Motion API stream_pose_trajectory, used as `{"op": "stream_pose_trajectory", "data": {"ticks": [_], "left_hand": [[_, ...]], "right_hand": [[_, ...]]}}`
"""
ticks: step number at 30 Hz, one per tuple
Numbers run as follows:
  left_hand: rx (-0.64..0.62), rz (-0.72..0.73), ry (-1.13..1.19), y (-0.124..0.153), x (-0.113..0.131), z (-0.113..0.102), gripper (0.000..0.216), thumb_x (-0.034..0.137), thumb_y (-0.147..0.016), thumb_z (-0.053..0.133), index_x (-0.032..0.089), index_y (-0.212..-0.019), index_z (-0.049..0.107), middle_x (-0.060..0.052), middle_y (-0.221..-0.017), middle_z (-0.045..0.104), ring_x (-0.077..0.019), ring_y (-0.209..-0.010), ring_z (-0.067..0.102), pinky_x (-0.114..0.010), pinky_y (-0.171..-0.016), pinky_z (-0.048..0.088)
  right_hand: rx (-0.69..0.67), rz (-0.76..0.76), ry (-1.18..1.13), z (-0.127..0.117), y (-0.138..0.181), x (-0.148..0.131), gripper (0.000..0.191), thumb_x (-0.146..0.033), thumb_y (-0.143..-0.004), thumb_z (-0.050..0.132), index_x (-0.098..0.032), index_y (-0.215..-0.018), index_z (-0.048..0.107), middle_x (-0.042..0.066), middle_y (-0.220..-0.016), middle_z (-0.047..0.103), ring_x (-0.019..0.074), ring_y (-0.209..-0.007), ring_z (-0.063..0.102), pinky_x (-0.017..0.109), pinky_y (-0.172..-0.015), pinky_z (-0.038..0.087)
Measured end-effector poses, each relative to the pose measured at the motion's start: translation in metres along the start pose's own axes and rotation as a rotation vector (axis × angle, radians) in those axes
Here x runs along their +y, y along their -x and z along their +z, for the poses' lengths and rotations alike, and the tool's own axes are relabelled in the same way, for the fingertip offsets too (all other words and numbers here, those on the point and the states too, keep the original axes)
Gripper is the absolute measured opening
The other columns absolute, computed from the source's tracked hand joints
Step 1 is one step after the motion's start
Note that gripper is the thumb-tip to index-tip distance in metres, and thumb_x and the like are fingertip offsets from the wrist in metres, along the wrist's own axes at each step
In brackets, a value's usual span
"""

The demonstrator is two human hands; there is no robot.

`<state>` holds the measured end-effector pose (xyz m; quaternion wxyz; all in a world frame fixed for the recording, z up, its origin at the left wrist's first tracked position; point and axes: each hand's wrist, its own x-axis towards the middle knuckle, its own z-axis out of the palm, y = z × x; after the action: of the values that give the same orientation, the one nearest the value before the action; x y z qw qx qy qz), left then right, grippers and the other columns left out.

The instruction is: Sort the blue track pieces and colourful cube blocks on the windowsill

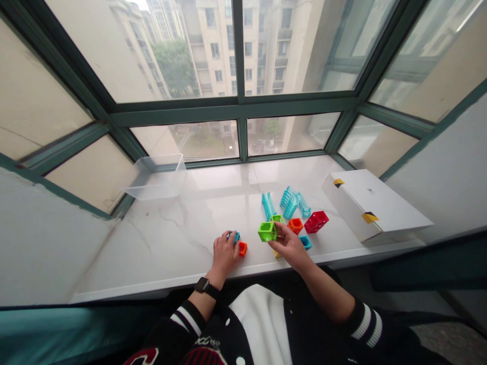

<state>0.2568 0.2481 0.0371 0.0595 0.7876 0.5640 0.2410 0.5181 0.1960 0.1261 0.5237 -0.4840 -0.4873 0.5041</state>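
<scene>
My left hand (224, 252) rests on the white marble sill with its fingers curled over a small blue block (236, 236). A small orange block (242, 248) touches that hand's right side. My right hand (289, 244) pinches a green hollow cube (267, 231) and holds it just above the sill. Behind the cube lie another green block (277, 219), an orange cube (296, 225) and a red block (316, 221). A small blue piece (305, 242) sits right of my right hand, and a yellow piece (277, 254) peeks out under it.
Several turquoise ribbed track pieces (289, 202) lie behind the cubes. A white cardboard box (373, 205) with yellow-black tape stands at the right. A clear plastic tub (158, 177) sits at the back left by the window. The sill's front edge (152, 286) runs before me.
</scene>
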Motion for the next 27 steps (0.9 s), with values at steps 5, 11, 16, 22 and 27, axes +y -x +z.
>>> {"op": "stream_pose_trajectory", "data": {"ticks": [5, 11, 16, 22, 27], "left_hand": [[-0.019, -0.002, -0.022, 0.001, 0.0, -0.003, 0.037, 0.031, -0.099, 0.056, 0.025, -0.134, 0.067, -0.013, -0.138, 0.063, -0.0327, -0.122, 0.059, -0.052, -0.11, 0.044], [0.032, -0.002, 0.094, -0.006, 0.014, -0.021, 0.036, 0.032, -0.098, 0.059, 0.023, -0.132, 0.067, -0.015, -0.138, 0.063, -0.0343, -0.13, 0.055, -0.059, -0.118, 0.038], [-0.035, 0.048, 0.588, -0.017, 0.054, -0.057, 0.034, 0.039, -0.104, 0.054, 0.024, -0.133, 0.062, -0.011, -0.132, 0.067, -0.0257, -0.119, 0.065, -0.045, -0.107, 0.052], [-0.183, 0.028, 0.923, -0.017, 0.088, -0.077, 0.03, 0.046, -0.104, 0.055, 0.021, -0.118, 0.066, -0.008, -0.109, 0.075, -0.0221, -0.099, 0.071, -0.037, -0.091, 0.057], [-0.204, -0.057, 0.992, -0.014, 0.088, -0.064, 0.032, 0.05, -0.101, 0.06, 0.019, -0.1, 0.065, -0.005, -0.093, 0.071, -0.0191, -0.085, 0.068, -0.033, -0.081, 0.056]], "right_hand": [[0.036, -0.033, 0.0, -0.005, -0.001, 0.002, 0.065, -0.046, -0.081, 0.086, -0.025, -0.134, 0.056, 0.011, -0.13, 0.071, 0.028, -0.116, 0.073, 0.05, -0.108, 0.057], [0.058, -0.055, 0.033, -0.011, 0.0, 0.002, 0.063, -0.044, -0.08, 0.088, -0.026, -0.132, 0.058, 0.011, -0.129, 0.073, 0.0293, -0.115, 0.073, 0.051, -0.107, 0.057], [-0.022, -0.077, 0.129, -0.007, 0.002, -0.002, 0.06, -0.04, -0.083, 0.085, -0.025, -0.135, 0.058, 0.011, -0.128, 0.074, 0.029, -0.116, 0.073, 0.051, -0.107, 0.058], [-0.105, -0.248, 0.368, 0.0, 0.007, -0.01, 0.048, -0.027, -0.089, 0.075, -0.029, -0.135, 0.064, 0.008, -0.132, 0.07, 0.0264, -0.12, 0.069, 0.045, -0.101, 0.061], [-0.154, -0.33, 0.442, -0.002, 0.01, -0.012, 0.04, -0.023, -0.093, 0.068, -0.031, -0.132, 0.067, 0.009, -0.139, 0.064, 0.0267, -0.131, 0.062, 0.042, -0.102, 0.061]]}}
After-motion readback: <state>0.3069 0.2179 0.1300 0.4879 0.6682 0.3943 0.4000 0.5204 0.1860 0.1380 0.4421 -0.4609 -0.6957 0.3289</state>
